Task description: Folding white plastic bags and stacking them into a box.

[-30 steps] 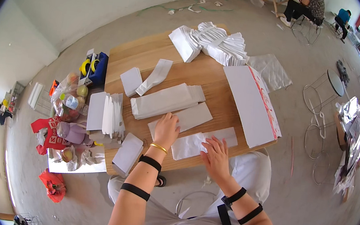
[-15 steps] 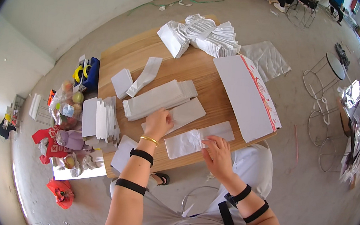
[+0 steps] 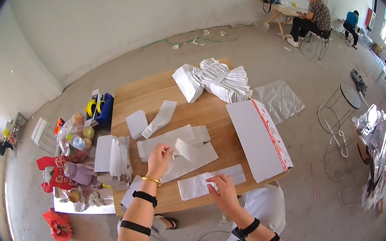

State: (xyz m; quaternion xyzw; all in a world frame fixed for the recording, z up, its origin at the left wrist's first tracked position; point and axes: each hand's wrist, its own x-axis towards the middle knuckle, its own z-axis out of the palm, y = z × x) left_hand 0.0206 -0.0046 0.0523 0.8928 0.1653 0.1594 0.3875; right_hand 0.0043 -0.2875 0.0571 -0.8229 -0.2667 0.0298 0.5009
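My left hand (image 3: pixel 159 157) pinches a white folded paper piece (image 3: pixel 183 149) and lifts it off the long stack of white sheets (image 3: pixel 171 139) on the wooden table (image 3: pixel 153 94). My right hand (image 3: pixel 221 187) presses flat on a long white paper bag (image 3: pixel 197 184) near the table's front edge. Another flat white bag (image 3: pixel 193 161) lies between the two hands. I wear a gold bangle and black bands on the left arm and black straps on the right.
A large flat white box (image 3: pixel 259 139) with a red edge lies on the table's right. A heap of folded white bags (image 3: pixel 214 81) sits at the far end. Bags of fruit and red items (image 3: pixel 74 147) crowd the floor at left. People sit at a far table (image 3: pixel 286 10).
My left hand has closed on a white paper piece and raised it from the stack. My right hand stays on the front bag. My view tilted up, showing more of the room.
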